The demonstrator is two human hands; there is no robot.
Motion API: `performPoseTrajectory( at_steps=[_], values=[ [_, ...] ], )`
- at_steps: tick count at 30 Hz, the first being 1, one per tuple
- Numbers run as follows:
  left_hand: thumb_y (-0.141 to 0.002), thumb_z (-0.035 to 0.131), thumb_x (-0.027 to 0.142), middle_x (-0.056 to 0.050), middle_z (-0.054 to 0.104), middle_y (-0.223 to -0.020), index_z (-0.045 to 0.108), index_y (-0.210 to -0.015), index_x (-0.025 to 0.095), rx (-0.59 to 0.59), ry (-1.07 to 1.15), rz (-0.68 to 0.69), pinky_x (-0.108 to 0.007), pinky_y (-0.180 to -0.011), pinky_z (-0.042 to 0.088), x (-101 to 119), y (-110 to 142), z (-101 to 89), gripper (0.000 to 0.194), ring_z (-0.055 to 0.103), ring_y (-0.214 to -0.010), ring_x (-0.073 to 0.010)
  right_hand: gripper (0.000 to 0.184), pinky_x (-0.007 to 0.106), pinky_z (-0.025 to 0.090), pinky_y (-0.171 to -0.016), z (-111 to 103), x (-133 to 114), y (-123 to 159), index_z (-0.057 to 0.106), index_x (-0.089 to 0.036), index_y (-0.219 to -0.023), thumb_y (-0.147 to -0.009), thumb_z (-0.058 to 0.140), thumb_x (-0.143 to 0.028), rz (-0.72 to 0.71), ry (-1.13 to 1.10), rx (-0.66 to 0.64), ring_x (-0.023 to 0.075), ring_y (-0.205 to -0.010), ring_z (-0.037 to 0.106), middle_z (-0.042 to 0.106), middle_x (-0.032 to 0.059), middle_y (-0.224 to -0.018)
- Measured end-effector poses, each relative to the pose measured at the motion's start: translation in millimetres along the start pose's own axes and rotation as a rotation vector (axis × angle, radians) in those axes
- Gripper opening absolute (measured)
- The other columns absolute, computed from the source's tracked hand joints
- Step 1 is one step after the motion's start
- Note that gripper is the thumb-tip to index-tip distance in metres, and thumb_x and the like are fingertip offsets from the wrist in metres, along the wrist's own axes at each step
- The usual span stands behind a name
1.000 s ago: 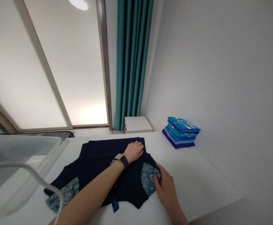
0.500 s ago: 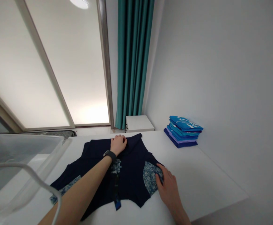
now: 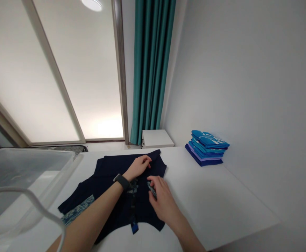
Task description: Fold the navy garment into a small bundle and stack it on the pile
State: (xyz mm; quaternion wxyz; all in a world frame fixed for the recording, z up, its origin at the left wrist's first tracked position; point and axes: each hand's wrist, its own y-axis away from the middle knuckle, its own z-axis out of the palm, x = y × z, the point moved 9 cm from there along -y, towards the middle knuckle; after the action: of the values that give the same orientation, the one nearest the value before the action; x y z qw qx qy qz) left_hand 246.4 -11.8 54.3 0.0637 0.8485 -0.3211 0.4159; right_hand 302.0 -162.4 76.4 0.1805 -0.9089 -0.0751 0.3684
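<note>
A navy shirt with blue-and-white patterned sleeve ends lies spread on the white table. My left hand, with a dark watch on its wrist, is over the shirt's far right part. Its fingers are curled and drawn together at the cloth. My right hand grips the right sleeve's patterned end, which is turned inward over the body and mostly hidden by the fingers. The other patterned sleeve end lies flat at the left, partly behind my left forearm. A dark strip with a blue end runs down the shirt's middle.
A stack of folded blue and purple clothes stands at the back right near the wall. On the left is a clear plastic bin, with a pale curved cable or tube before it. Beyond the table stands a white cabinet.
My right hand has moved left, carrying the sleeve end inward over the shirt's body. My left hand has shifted right, its fingers now more drawn together. The view has shifted slightly.
</note>
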Motion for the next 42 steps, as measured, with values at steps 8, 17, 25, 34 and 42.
performPoseTrajectory(
  at_steps=[8,17,25,34,42],
  values=[
    [-0.090,0.046,0.025,-0.003,0.069,-0.085,0.064,-0.097,0.021,0.022,-0.243,0.103,-0.031,-0.079,0.043,15,29,-5.4,0.020,0.063,-0.084,-0.0197,0.026,0.036,0.047,-0.089,-22,40,-4,0.062,-0.021,-0.104,-0.091,0.040,-0.015,-0.042,-0.068,-0.014,0.0202,-0.097,0.060,0.067,0.0064,-0.099],
    [-0.095,0.046,0.021,-0.003,0.061,-0.092,0.060,-0.099,0.023,-0.245,-0.491,0.504,-0.032,-0.082,0.036,78,121,37.6,0.015,0.054,-0.089,-0.0182,0.040,0.034,0.046,-0.093,-23,109,-63,0.063,-0.018,-0.112,-0.085,0.033,-0.011,-0.017,-0.058,0.002,0.0171,-0.105,0.061,0.067,0.0083,-0.113],
    [-0.094,0.045,0.019,-0.004,0.059,-0.095,0.058,-0.105,0.022,-0.183,-0.473,0.488,-0.034,-0.081,0.035,62,128,48.8,0.017,0.052,-0.090,-0.0197,0.032,0.029,0.046,-0.076,-2,121,-75,0.062,-0.017,-0.113,-0.089,0.041,-0.023,0.075,0.090,-0.039,0.0159,-0.077,0.059,0.066,0.0031,-0.090],
    [-0.088,0.050,0.013,-0.005,0.057,-0.103,0.056,-0.110,0.023,-0.206,-0.359,0.464,-0.031,-0.085,0.039,62,129,46.0,0.025,0.054,-0.095,-0.0185,0.028,0.032,0.037,-0.079,-2,151,-69,0.062,-0.022,-0.110,-0.087,0.046,-0.015,0.082,0.260,-0.115,0.0174,-0.081,0.057,0.060,0.0017,-0.088],
    [-0.089,0.055,0.019,-0.005,0.057,-0.106,0.055,-0.116,0.024,-0.241,-0.473,0.609,-0.031,-0.082,0.036,78,139,50.6,0.028,0.053,-0.093,-0.0181,0.029,0.033,0.034,-0.083,0,148,-65,0.060,-0.023,-0.112,-0.091,0.044,-0.013,0.063,0.343,-0.102,0.0215,-0.100,0.057,0.061,0.0068,-0.103]
  ],
)
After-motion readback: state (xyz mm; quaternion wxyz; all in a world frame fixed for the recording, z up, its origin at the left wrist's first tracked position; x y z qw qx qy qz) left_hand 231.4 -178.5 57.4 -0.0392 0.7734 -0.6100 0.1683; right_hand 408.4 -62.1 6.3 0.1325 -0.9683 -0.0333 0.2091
